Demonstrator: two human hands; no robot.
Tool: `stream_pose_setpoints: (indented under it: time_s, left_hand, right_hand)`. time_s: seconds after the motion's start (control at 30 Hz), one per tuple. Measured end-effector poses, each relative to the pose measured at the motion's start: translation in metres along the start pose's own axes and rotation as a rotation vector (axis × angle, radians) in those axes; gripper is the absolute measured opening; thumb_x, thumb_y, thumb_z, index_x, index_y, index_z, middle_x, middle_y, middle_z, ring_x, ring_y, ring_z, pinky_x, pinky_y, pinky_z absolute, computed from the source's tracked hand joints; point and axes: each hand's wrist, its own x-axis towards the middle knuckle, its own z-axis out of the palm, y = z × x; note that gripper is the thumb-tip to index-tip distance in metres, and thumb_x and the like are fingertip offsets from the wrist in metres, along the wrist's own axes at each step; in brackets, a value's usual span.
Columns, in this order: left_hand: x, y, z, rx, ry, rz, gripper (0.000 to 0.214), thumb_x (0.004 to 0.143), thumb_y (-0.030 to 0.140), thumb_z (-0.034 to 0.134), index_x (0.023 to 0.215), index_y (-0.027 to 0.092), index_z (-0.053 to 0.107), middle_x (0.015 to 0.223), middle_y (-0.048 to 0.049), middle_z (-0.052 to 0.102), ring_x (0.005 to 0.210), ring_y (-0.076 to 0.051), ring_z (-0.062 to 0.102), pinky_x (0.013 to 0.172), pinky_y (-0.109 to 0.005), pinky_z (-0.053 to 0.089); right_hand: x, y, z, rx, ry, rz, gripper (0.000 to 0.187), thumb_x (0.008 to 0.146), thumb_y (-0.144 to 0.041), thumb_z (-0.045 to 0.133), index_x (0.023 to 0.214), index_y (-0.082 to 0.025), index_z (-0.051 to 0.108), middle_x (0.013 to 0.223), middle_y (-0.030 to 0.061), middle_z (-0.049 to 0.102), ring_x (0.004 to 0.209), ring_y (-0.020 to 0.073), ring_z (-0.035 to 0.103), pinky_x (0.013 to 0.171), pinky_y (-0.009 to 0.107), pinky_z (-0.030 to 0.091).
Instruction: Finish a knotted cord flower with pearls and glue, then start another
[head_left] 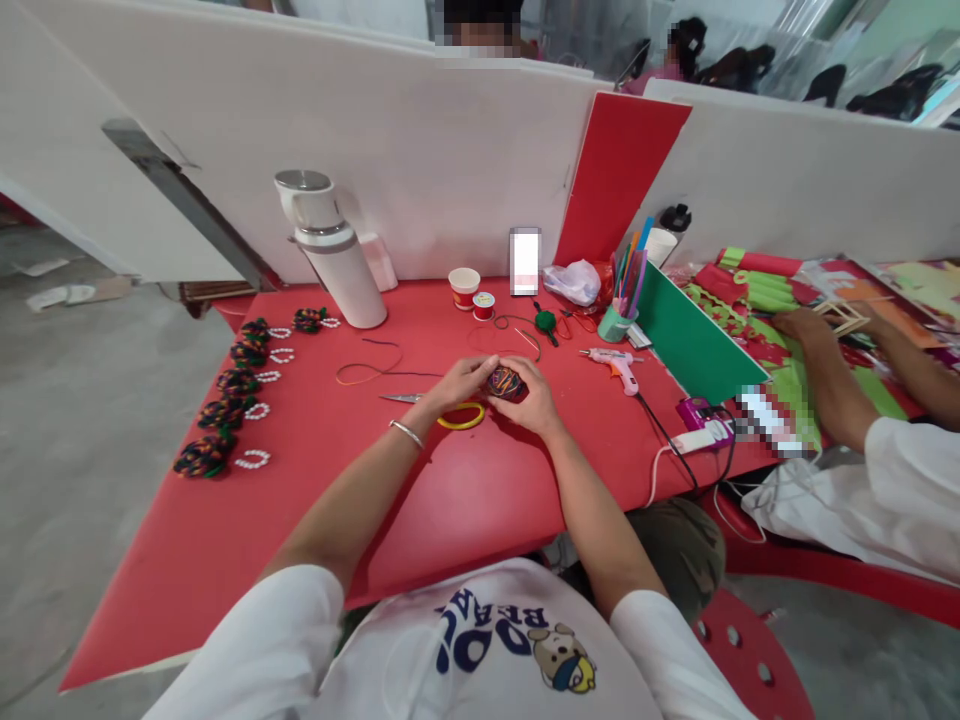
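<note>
Between my hands is a small dark ball of multicoloured yarn [506,381], just above the red table. My left hand [466,384] curls round its left side, and my right hand [534,402] wraps its right side; both are closed on it. Under my left hand lie scissors with yellow handles [460,420], blades pointing left. A loose dark strand of yarn [369,380] runs across the table left of my hands. Beyond them lie a green yarn ball [546,321] and a needle-like stick [528,344].
Several multicoloured yarn pieces [237,383] with white bead loops [253,459] line the left side. Behind stand a white thermos [341,275], a paper cup [464,287], a thread spool [484,305] and a phone [525,262]. Rightward are a pink glue gun [615,368], a pen cup [616,322] and a co-worker's hands [806,330].
</note>
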Motion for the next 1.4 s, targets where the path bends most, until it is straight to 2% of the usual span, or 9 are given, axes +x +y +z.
stream_pose_setpoints:
  time_s: [0.13,0.37,0.57,0.67,0.97,1.1,1.23,1.33,1.4]
  left_hand:
    - [-0.004,0.001,-0.021,0.201,0.12,0.013,0.048,0.065,0.061,0.085,0.062,0.016,0.069,0.053,0.0008,0.053,0.05,-0.011,0.045,0.048,-0.022,0.033]
    - [-0.023,0.02,-0.107,0.23,0.732,0.151,0.03,0.08,0.046,0.069,0.069,0.019,0.067,0.047,0.0059,0.033,0.045,-0.01,0.026,0.047,-0.024,0.024]
    - [-0.047,0.026,-0.148,0.914,1.123,0.136,0.008,0.081,0.027,0.069,0.08,0.019,0.066,0.079,-0.0035,0.056,0.099,-0.028,0.058,0.09,-0.042,0.047]
    - [-0.043,0.026,-0.127,0.978,1.01,0.262,0.029,0.076,0.016,0.072,0.105,0.019,0.068,0.113,-0.0097,0.063,0.128,-0.034,0.05,0.111,-0.05,0.038]
    - [-0.002,0.011,0.015,0.139,0.026,0.058,0.058,0.063,0.039,0.092,0.114,0.019,0.072,0.106,-0.0077,0.074,0.091,-0.022,0.07,0.081,-0.033,0.055]
    - [0.002,0.014,0.036,-0.043,0.127,0.026,0.05,0.064,0.04,0.093,0.103,0.016,0.073,0.094,-0.0067,0.074,0.084,-0.02,0.069,0.078,-0.032,0.055]
    - [0.004,0.026,0.039,-0.286,0.039,-0.042,0.05,0.065,0.048,0.091,0.094,0.014,0.069,0.081,-0.006,0.071,0.068,-0.018,0.068,0.068,-0.031,0.056]
    - [0.011,0.03,0.038,-0.334,0.095,0.014,0.052,0.063,0.045,0.092,0.096,0.014,0.067,0.083,-0.0048,0.071,0.07,-0.017,0.069,0.067,-0.028,0.057]
    - [0.021,0.026,0.03,-0.268,0.281,0.09,0.054,0.061,0.039,0.094,0.1,0.016,0.065,0.086,-0.0034,0.071,0.074,-0.016,0.069,0.064,-0.026,0.057]
  right_hand:
    - [0.0,0.009,-0.006,-0.065,0.051,0.033,0.056,0.078,-0.023,0.078,0.133,-0.025,0.063,0.132,0.0093,0.067,0.125,0.0239,0.063,0.113,0.043,0.05]
    - [0.002,0.023,-0.014,-0.248,0.047,0.106,0.056,0.08,-0.019,0.075,0.134,-0.028,0.065,0.13,0.0098,0.065,0.126,0.0274,0.06,0.115,0.049,0.048]
    - [0.001,0.023,-0.015,-0.248,0.023,0.1,0.063,0.077,-0.017,0.076,0.138,-0.029,0.062,0.132,0.0093,0.064,0.126,0.0275,0.059,0.114,0.049,0.049]
    - [0.002,0.02,-0.012,-0.213,0.038,0.081,0.067,0.077,-0.017,0.076,0.141,-0.028,0.058,0.135,0.0105,0.064,0.128,0.0276,0.059,0.115,0.05,0.049]
    - [-0.001,0.01,-0.004,-0.143,-0.05,0.008,0.073,0.08,-0.016,0.072,0.148,-0.03,0.048,0.144,0.0098,0.06,0.139,0.0261,0.055,0.118,0.05,0.048]
    - [-0.001,0.007,-0.002,-0.083,0.092,0.106,0.088,0.081,-0.024,0.076,0.157,-0.03,0.035,0.158,0.0122,0.048,0.15,0.0276,0.045,0.123,0.052,0.042]
    - [0.003,0.0,0.002,0.421,0.123,0.329,0.109,0.077,-0.044,0.083,0.163,-0.033,0.017,0.167,0.0117,0.036,0.147,0.0259,0.049,0.114,0.046,0.052]
    - [0.004,-0.004,0.004,0.845,-0.049,0.518,0.083,0.076,-0.055,0.083,0.147,-0.032,0.048,0.135,0.006,0.067,0.103,0.0175,0.072,0.089,0.034,0.062]
    - [0.003,-0.004,0.004,0.962,-0.137,0.65,0.06,0.076,-0.058,0.082,0.125,-0.026,0.066,0.094,0.0,0.074,0.062,0.0087,0.061,0.062,0.024,0.057]
